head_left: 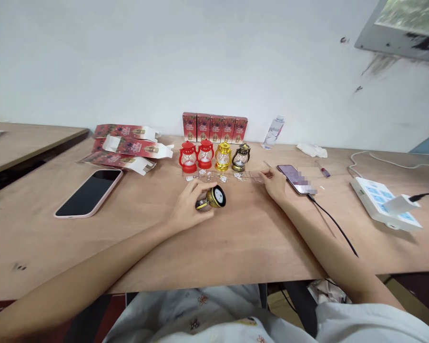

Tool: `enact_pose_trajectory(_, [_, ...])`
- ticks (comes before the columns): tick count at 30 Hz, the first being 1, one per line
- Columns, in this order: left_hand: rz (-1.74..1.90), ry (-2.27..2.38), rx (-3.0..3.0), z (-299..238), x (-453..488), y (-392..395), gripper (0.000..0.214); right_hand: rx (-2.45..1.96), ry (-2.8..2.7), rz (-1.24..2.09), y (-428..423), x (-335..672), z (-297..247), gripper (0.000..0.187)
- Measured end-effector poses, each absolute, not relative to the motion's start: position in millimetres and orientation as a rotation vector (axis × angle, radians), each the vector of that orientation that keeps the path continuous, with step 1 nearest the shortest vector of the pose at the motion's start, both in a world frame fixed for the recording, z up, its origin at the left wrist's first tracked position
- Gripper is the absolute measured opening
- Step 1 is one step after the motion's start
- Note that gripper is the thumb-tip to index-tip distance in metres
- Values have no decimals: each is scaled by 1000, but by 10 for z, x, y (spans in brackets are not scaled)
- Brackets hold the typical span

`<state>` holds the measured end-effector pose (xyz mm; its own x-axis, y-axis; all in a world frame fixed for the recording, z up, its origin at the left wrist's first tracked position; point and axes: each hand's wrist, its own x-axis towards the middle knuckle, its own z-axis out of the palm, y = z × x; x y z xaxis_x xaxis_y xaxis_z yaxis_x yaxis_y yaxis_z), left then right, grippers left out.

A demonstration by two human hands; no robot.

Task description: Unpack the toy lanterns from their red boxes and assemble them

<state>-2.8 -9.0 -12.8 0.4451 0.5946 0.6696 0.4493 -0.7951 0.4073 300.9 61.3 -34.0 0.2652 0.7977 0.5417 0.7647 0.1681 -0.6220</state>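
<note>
My left hand (190, 209) is closed around a small bronze-and-gold lantern (214, 197), tipped on its side so that its round dark base with a pale disc faces me. Farther right, my right hand (274, 184) rests low over the table, its thumb and fingers pinched together at the end of a row of small clear plastic pieces (241, 176). Whatever lies between those fingertips is too small to make out. Just behind stand two red lanterns (188, 159), a gold lantern (222, 157) and a dark bronze lantern (240, 158), all upright.
Red boxes (210, 127) line the wall, with a clear bottle (273, 132) beside them. Flattened red cartons (128, 145) and a pink-edged phone (89, 194) lie left. Right are a cabled phone (296, 179), a screwdriver (324, 171), tissue (311, 150) and a power strip (382, 202).
</note>
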Motion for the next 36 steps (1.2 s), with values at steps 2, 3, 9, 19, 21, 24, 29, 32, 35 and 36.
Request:
enact_pose_trajectory(2, [1274,907,2534,-133,-28,-94,60,-1625,-1500,19,635,3035,-357,15])
enact_pose_trajectory(3, [1270,904,2538,-135,-29,-96,60,-1632,-1509,17,639,3036,-370,15])
enact_pose_trajectory(9, [1270,900,2579,-153,-25,-99,57,-1635,-1540,-1,645,3039,-454,34])
enact_pose_trajectory(19, [1301,896,2555,-151,-8,-100,46,-1384,-1571,-64,467,2803,-371,22])
enact_pose_trajectory(21, [1328,885,2529,-148,-12,-94,46,-1202,-1631,-59,316,2616,-323,16])
enact_pose_trajectory(24, [1332,858,2516,-161,-23,-74,49,-973,-1749,-41,25,2306,-244,16])
enact_pose_trajectory(29, [1362,764,2535,-204,-27,-53,51,-815,-1842,22,-334,1975,-160,16])
enact_pose_trajectory(32, [1394,727,2568,-201,-23,-65,47,-825,-1814,23,-374,1937,-164,14])
enact_pose_trajectory(35, [1394,734,2597,-191,-26,-77,44,-816,-1827,12,-356,1958,-186,17])
enact_pose_trajectory(36, [1390,735,2600,-192,-29,-78,44,-805,-1847,2,-350,1968,-193,19])
